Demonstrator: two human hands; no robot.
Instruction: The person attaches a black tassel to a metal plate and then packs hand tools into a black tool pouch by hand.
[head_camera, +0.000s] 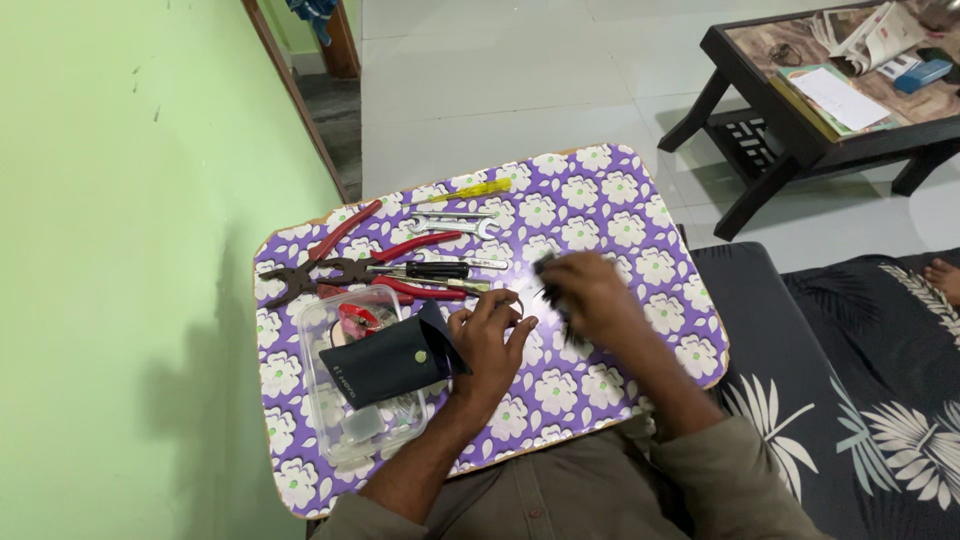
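Purple floral covering lies over the small table (620, 190), and both hands work above its middle. The left hand (487, 335) has its fingers curled, thumb and forefinger pinching a thin metal ring (512, 303) that stands just off the tabletop. The right hand (590, 296) is closed around a dark tool (546, 264), whose tip sticks out above the knuckles toward the ring; motion blur makes it hard to say what kind of tool it is. The two hands sit close together, nearly touching at the ring.

Just left of the left hand lies a black pouch (385, 362), resting across a clear plastic box (345, 400) with small parts inside, among them a red piece (357, 318). Beyond the box, toward the far left of the table, are red-handled pliers (330, 262), and a second red-handled tool (420, 288) lies beside them. A black-handled screwdriver (432, 270) lies between the red handles. Farther off rest a silver spanner (455, 226) and a yellow-handled screwdriver (475, 190).

Green wall (120, 250) stands at the left. At the upper right is a dark coffee table (770, 150) with papers (850, 95) on it, and a dark leaf-print cushion (860, 380) lies at the right.
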